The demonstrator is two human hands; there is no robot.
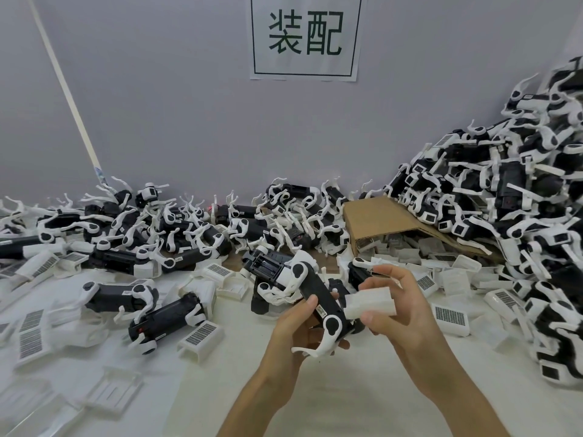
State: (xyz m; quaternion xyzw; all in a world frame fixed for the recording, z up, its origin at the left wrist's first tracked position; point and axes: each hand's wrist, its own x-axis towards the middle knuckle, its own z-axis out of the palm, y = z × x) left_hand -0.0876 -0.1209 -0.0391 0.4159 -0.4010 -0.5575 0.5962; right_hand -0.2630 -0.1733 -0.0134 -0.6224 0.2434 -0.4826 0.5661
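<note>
Item in hand: one black toy body (318, 298) with white jointed legs, held above the near centre of the table (315, 395), tilted with its far end up and to the left. The left hand (293, 329) grips it from below, thumb curled over the top face beside a small label. The right hand (400, 310) pinches one white cover (370, 302) between thumb and fingers. The cover's left edge is against the body's right side; whether it is seated cannot be told.

Containers: one cardboard box (378, 212), lying on its side behind the hands with its mouth facing the viewer. White covers are stacked inside it and spill out onto the cloth.

Counts:
- Held bodies: one. Held covers: one.
- Two bodies (120, 294) lie apart from the rest at near left.
- Left heap (142, 228) of bodies along the wall: too tangled to count.
- Right-hand pile (520, 200), rising against the wall and resting on the box flap: too many to count.
- Loose covers (200, 337), many with striped labels upward, lie scattered across both sides of the table; number not determinable.

One sign (304, 36) with two printed characters hangs on the wall.
</note>
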